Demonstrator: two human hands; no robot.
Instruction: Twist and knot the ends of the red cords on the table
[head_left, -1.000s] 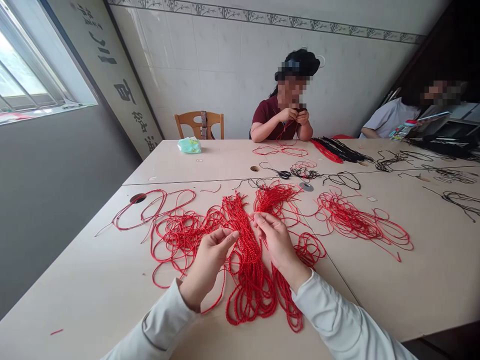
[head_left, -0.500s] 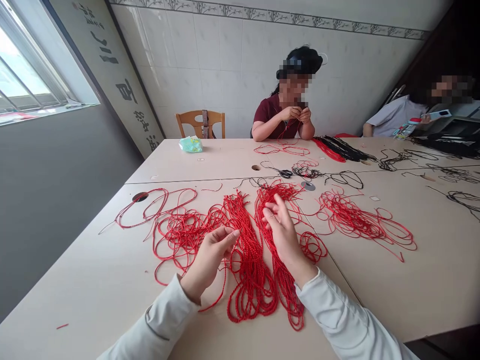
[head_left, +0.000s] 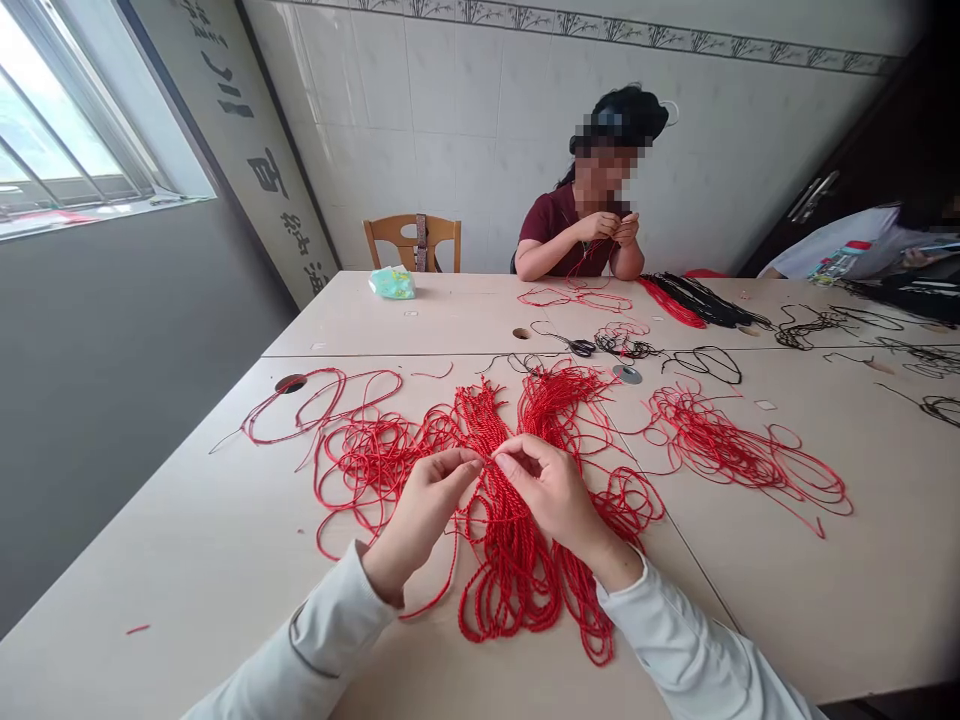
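1. Red twisted cord lies in long hanks and loose loops across the near end of the pale long table, directly under the person's hands and spreading toward the table's left side.
2. Left hand: its thumb and fingers are pressed together at the upper part of the hanks, seemingly pinching a strand, though the strand is too thin to be sure.
3. Right hand: it is curled with its fingertips just beside the left hand, also seemingly pinching cord.
4. Second red tangle sits to the right, well apart from both hands.
5. Across the table, a co-worker in a maroon top holds a red cord up in both hands.
6. Black cords lie in a bunch at the far side, beside a smaller red bunch.
7. Black-handled scissors rest among thin cords near the table's join.
8. Green packet lies at the far left.
9. Metal washer lies just beyond the hanks.
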